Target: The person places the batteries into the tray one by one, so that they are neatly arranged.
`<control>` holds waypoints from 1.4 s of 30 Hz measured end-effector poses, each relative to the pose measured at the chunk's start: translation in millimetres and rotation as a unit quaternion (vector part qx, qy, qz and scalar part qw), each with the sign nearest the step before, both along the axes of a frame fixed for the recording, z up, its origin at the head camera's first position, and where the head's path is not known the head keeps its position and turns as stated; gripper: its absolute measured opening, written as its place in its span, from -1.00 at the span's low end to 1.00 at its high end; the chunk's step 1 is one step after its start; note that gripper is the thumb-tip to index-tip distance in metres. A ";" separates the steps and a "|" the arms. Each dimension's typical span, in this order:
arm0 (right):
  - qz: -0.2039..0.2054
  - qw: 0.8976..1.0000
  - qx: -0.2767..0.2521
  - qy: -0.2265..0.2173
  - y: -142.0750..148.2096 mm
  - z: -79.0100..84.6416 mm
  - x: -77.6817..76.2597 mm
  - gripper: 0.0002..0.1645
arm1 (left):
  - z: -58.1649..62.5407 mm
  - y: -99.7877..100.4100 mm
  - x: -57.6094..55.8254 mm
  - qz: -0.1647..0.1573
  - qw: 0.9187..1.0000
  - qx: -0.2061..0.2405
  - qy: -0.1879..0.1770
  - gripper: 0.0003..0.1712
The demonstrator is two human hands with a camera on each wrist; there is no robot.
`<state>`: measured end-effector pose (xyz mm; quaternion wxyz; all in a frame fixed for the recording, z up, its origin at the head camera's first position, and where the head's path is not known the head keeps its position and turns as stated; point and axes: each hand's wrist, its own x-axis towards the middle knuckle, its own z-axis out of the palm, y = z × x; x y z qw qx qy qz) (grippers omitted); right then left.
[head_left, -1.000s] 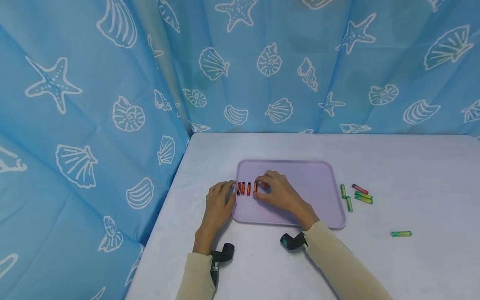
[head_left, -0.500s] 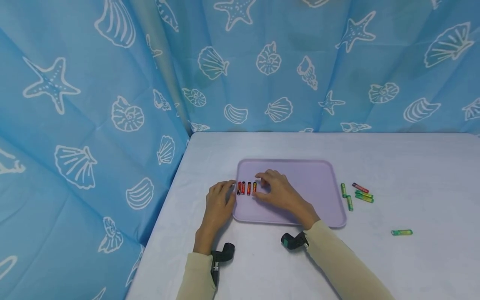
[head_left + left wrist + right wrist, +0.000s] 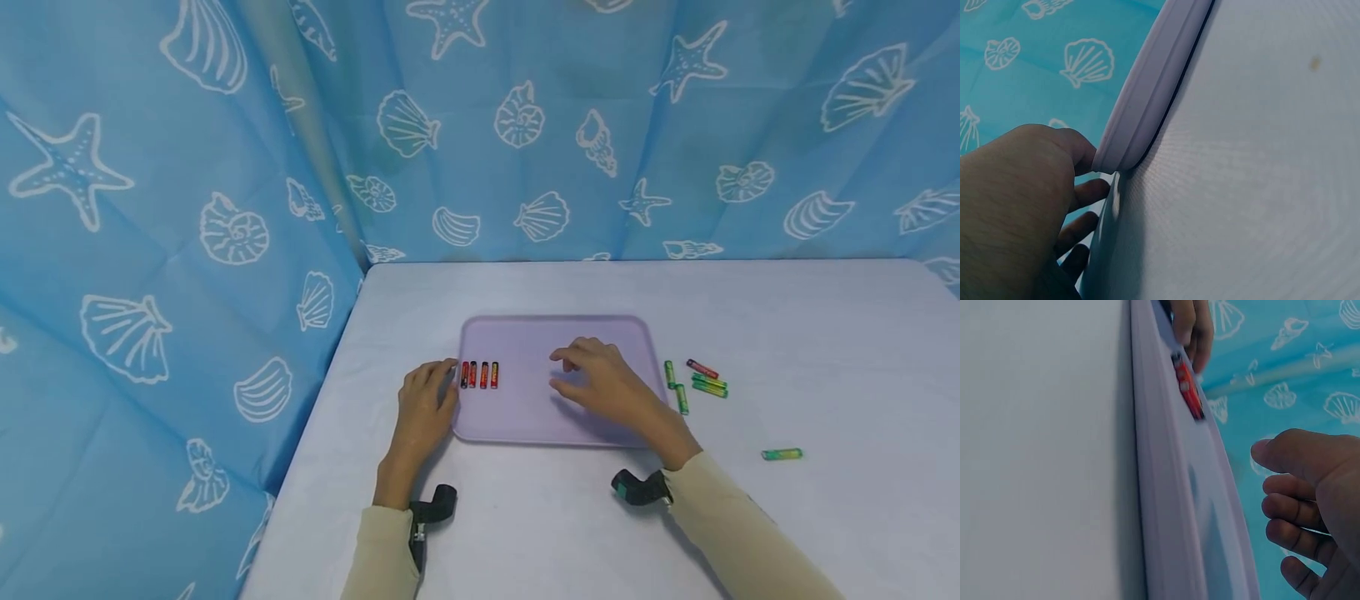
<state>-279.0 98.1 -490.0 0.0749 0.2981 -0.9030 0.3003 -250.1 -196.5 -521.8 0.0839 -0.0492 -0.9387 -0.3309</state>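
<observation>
A row of several red-and-black batteries [image 3: 483, 375] lies side by side at the left end of the lilac tray [image 3: 525, 417]. The left hand [image 3: 422, 412] rests at the tray's left edge, and its thumb touches the rim in the left wrist view. Over the middle of the tray, the right hand [image 3: 603, 385] holds nothing; its thumb and fingers are apart. In the right wrist view, one red battery [image 3: 1189, 387] shows inside the tray, and the right hand [image 3: 1310, 500] is away from it.
Right of the tray, several green batteries [image 3: 682, 399] and one red battery [image 3: 702, 368] lie on the white tablecloth [image 3: 547, 517]. Another green battery [image 3: 782, 454] lies apart, nearer the front. A blue seashell-print curtain [image 3: 480, 133] hangs behind and to the left.
The right hand has let go of the rightmost red battery in the row and moved right over the tray. The left hand stays at the tray edge. The head view has shifted slightly.
</observation>
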 end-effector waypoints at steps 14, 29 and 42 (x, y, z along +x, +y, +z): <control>-0.076 0.995 0.063 0.027 125.2 14.2 11.3 -0.51 | -2.3 1.4 0.4 0.002 1.000 0.003 0.000 -0.53; -0.109 0.974 0.183 -0.078 195.2 10.0 -5.2 -0.41 | -0.4 2.1 2.0 -0.003 1.000 0.003 -0.003 -0.52; -0.021 0.975 0.215 -0.059 194.7 10.5 -10.9 -0.36 | -0.4 3.2 3.3 0.001 1.000 0.003 -0.005 -0.52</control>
